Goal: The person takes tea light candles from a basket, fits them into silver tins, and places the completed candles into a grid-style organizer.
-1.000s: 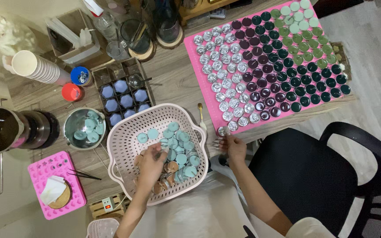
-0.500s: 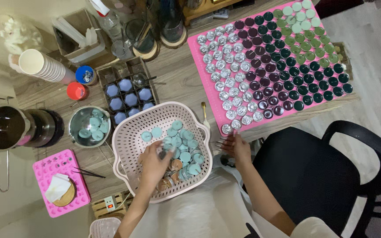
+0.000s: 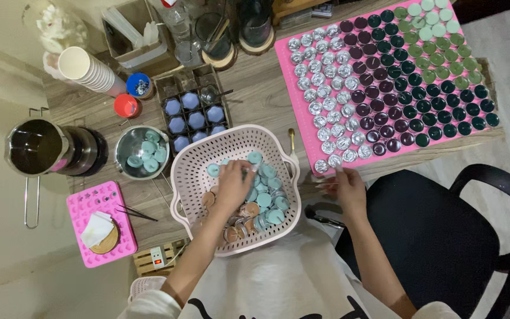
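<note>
On the wooden desk (image 3: pixel 255 100) in front of us sits a pale pink slotted basket (image 3: pixel 193 171) holding small round candles (image 3: pixel 265 199), most with teal wax, a few tan. Our left hand (image 3: pixel 233 184) reaches down into it, fingers curled among the candles; we cannot tell whether they have closed on one. Our right hand (image 3: pixel 345 188) rests at the near edge of a large pink mat (image 3: pixel 302 100), fingers loosely open and holding nothing we can make out, just beside the nearest silver cup in the rows. The mat is packed with rows of small cups (image 3: pixel 385 77): silver, dark purple, dark green and pale green. We judge that a careless sleeve or wrist could knock those tightly packed cups out of line, and that the basket, overhanging the desk edge toward our lap, might tip if pressed. Left of the basket are a steel bowl (image 3: pixel 126 147) with more teal candles, a dark tray (image 3: pixel 190 115) of bluish hexagonal pieces, a metal pitcher (image 3: pixel 36 147), a stack of paper cups (image 3: pixel 92 71) and a small pink mould (image 3: pixel 87 204). A black chair (image 3: pixel 438 230) stands to our right on a pale floor.
</note>
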